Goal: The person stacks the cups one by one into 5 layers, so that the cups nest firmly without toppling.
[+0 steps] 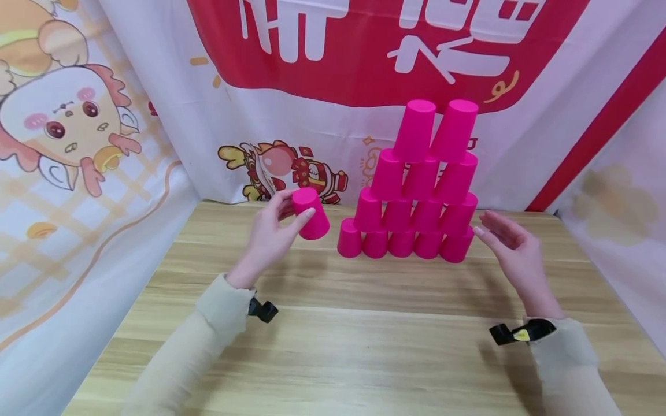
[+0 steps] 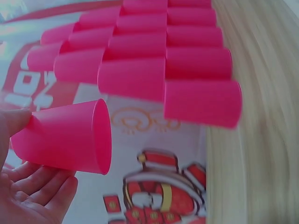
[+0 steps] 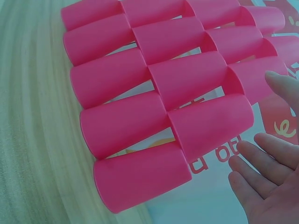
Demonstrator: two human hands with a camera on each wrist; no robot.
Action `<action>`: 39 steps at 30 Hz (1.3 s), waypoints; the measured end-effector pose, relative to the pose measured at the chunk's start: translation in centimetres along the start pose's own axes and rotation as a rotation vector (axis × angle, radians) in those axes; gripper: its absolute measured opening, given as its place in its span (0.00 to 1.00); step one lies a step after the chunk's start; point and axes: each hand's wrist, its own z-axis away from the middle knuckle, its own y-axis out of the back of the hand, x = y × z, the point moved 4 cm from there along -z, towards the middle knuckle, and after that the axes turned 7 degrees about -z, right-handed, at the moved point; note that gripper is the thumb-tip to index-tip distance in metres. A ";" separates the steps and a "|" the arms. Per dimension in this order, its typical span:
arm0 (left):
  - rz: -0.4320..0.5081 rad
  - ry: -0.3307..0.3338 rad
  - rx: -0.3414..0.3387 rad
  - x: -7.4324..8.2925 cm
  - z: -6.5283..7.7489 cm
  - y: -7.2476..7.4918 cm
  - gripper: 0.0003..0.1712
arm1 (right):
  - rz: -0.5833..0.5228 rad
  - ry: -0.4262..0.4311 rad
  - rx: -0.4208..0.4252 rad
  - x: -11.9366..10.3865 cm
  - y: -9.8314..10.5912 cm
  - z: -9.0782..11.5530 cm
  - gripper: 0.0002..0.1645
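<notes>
My left hand (image 1: 269, 234) grips a pink plastic cup (image 1: 312, 216) turned bottom-up, thumb on the near side and fingers behind it. This cup is raised over the table, left of a stepped stack of matching upside-down cups (image 1: 398, 215). The stack has several rows that narrow upward, with two cups at the top (image 1: 418, 132). In the left wrist view, the held cup's rim (image 2: 103, 137) faces the stack side. My right hand (image 1: 517, 254) holds nothing; its fingers are spread beside the stack's lower right edge. In the right wrist view the thumb (image 3: 282, 86) overlaps an upper cup.
A wood-grain table (image 1: 333, 346) carries the stack near its back edge. Behind hangs a white cloth with a red printed panel (image 1: 322, 69), close to the stack. Printed cloth (image 1: 78, 190) also walls the left side, and more cloth (image 1: 619, 190) the right. Black camera straps sit on both wrists.
</notes>
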 end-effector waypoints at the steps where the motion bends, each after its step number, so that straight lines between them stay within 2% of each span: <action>1: 0.006 -0.011 -0.004 0.3 -0.1 -0.4 0.31 | 0.002 -0.004 -0.003 0.1 0.0 0.0 0.39; 8: 0.064 -0.078 -0.021 2.7 -0.3 -2.8 0.30 | 0.027 -0.031 -0.018 0.3 -0.1 0.0 0.40; 12: 0.106 -0.138 -0.014 4.2 -0.6 -3.4 0.29 | 0.029 -0.025 -0.018 0.5 -0.1 -0.1 0.40; 17: 0.159 -0.212 -0.006 6.5 -1.7 -3.6 0.29 | 0.034 -0.010 -0.016 0.6 -0.1 0.0 0.40; 21: 0.195 -0.285 0.001 9.4 -2.8 -3.4 0.29 | 0.042 -0.006 -0.021 0.6 -0.1 0.0 0.40; 25: 0.192 -0.375 0.016 13.5 -3.9 -2.8 0.28 | 0.046 -0.004 -0.031 0.5 -0.2 -0.1 0.40; 28: 0.200 -0.440 0.029 16.0 -5.2 -2.5 0.27 | 0.051 -0.008 -0.037 0.5 -0.2 -0.2 0.40; 30: 0.218 -0.476 0.034 17.0 -6.7 -2.6 0.28 | 0.057 -0.012 -0.040 0.5 -0.1 -0.2 0.41; 32: 0.226 -0.485 0.031 18.0 -8.2 -2.7 0.29 | 0.062 -0.023 -0.043 0.7 -0.1 -0.2 0.41; 34: 0.238 -0.468 0.020 19.0 -9.8 -2.8 0.30 | 0.064 -0.033 -0.046 0.7 0.0 -0.1 0.41; 39: 0.227 -0.359 -0.012 21.7 -13.0 -3.1 0.32 | 0.061 -0.041 -0.055 0.9 0.1 0.1 0.41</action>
